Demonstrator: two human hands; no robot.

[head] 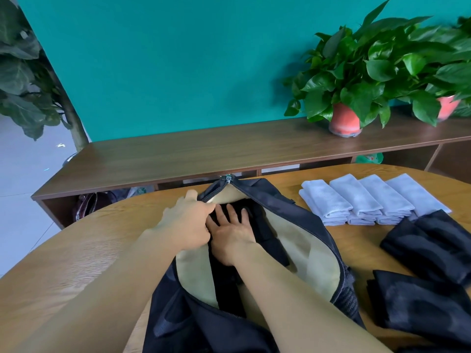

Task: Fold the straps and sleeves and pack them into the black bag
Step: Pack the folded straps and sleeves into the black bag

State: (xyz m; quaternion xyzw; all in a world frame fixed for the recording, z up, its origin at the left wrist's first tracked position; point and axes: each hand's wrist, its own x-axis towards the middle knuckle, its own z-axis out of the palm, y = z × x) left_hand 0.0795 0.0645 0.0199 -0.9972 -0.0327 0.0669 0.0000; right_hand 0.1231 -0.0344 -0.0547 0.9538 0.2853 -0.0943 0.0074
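The black bag lies unzipped on the wooden table, its tan lining showing. My left hand grips the bag's left edge and holds the opening apart. Inside the opening my right hand presses flat, fingers straight, on black folded fabric lying in the bag. Folded black pieces sit on the table to the right, with another stack nearer me. A row of folded pale blue sleeves lies behind them.
The round wooden table carries everything. Behind it runs a dark wood shelf unit with two potted plants at the right. A large leafy plant stands at the far left by the teal wall.
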